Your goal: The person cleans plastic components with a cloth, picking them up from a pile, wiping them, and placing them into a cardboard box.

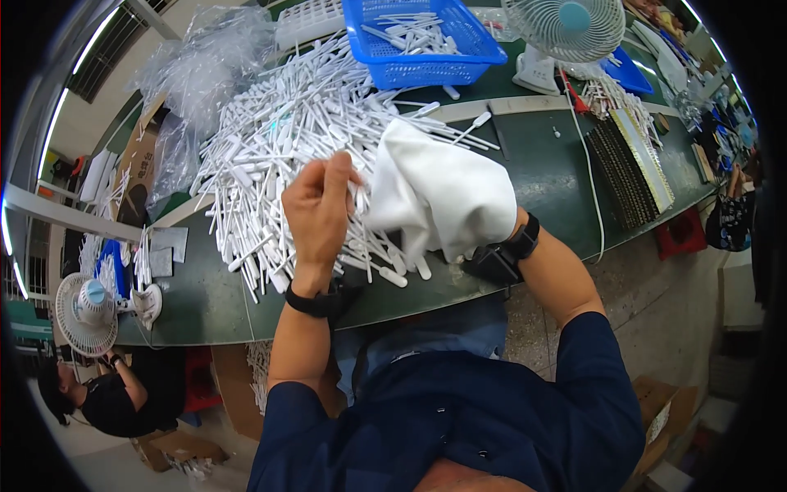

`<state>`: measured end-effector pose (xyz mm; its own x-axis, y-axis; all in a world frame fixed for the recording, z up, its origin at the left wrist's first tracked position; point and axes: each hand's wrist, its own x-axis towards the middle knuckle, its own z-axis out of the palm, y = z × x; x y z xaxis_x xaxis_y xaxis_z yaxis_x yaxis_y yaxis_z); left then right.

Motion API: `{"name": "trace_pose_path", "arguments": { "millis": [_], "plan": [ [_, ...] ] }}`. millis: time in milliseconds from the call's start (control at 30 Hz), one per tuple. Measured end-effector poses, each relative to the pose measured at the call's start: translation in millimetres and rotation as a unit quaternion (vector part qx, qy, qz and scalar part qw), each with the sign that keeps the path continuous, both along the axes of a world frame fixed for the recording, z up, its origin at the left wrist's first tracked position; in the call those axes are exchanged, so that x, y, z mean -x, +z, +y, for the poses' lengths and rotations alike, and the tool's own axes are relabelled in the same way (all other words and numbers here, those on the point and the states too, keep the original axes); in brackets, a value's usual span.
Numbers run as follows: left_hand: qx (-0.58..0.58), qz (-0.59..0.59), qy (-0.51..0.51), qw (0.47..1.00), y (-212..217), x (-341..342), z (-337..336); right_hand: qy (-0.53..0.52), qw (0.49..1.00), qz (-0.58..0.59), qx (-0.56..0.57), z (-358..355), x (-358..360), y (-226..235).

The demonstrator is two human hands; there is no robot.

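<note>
A wide heap of white plastic pieces [266, 164], like droppers with thin stems and wider ends, covers the green bench [213, 303]. Over the heap's near part, my left hand [318, 209] is raised with its fingers curled closed and the thumb against them. Whatever it may pinch is too small or hidden to make out. A white cloth [443, 189] drapes over my right hand [518, 225], so only a bit of the hand by the wrist shows and its fingers are hidden. The cloth hangs just right of my left hand, partly covering the heap.
A blue basket [426, 70] with more white pieces stands behind the heap, beside a white fan [537, 70]. Clear plastic bags [213, 74] lie back left. Dark strips [623, 176] lie right, past a white cable [592, 180]. Another person [123, 389] sits at left.
</note>
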<state>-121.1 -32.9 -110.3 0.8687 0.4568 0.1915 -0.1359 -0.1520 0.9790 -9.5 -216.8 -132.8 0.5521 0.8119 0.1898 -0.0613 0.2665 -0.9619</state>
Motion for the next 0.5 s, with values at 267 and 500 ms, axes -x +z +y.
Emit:
{"name": "trace_pose_path", "arguments": {
  "millis": [267, 500],
  "plan": [
    [0.148, -0.11, -0.018, 0.983, -6.1, -9.1, 26.2, 0.153, 0.964, 0.213, -0.046, 9.0, 1.2, -7.8],
    [0.189, -0.136, -0.019, 0.972, -16.2, -10.1, 31.8, 0.124, 0.984, 0.129, -0.02, -2.9, -0.2, -12.7]
  ]
}}
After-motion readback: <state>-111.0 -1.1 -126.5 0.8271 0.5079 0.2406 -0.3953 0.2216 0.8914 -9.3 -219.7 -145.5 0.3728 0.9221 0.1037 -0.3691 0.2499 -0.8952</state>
